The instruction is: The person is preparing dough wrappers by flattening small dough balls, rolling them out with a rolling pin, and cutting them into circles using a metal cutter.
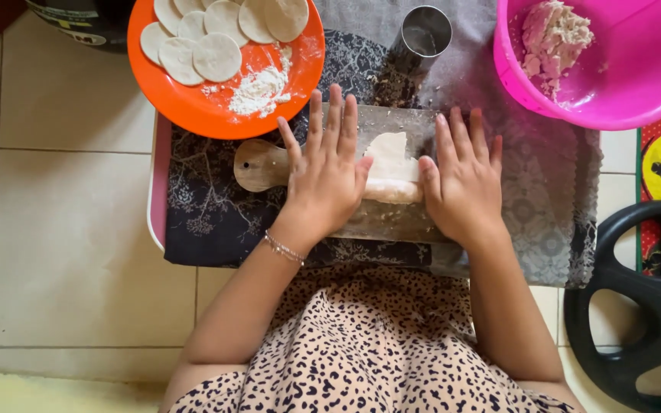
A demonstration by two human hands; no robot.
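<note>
My left hand [324,172] and my right hand [462,172] lie flat, fingers spread, on a rolling pin that is mostly hidden under the palms. Between them a sheet of pale dough [390,164] wraps over the pin. All this rests on a wooden board [258,164] with a rounded handle at the left. A bracelet sits on my left wrist. The board lies on a dark patterned cloth [208,218] over a small table.
An orange plate [185,107] at top left holds several cut dough rounds and loose flour [258,88]. A steel cup [422,34] stands behind the board. A pink bowl [621,92] with a dough lump sits top right. A black wheel-shaped object [636,306] lies on the tiled floor at right.
</note>
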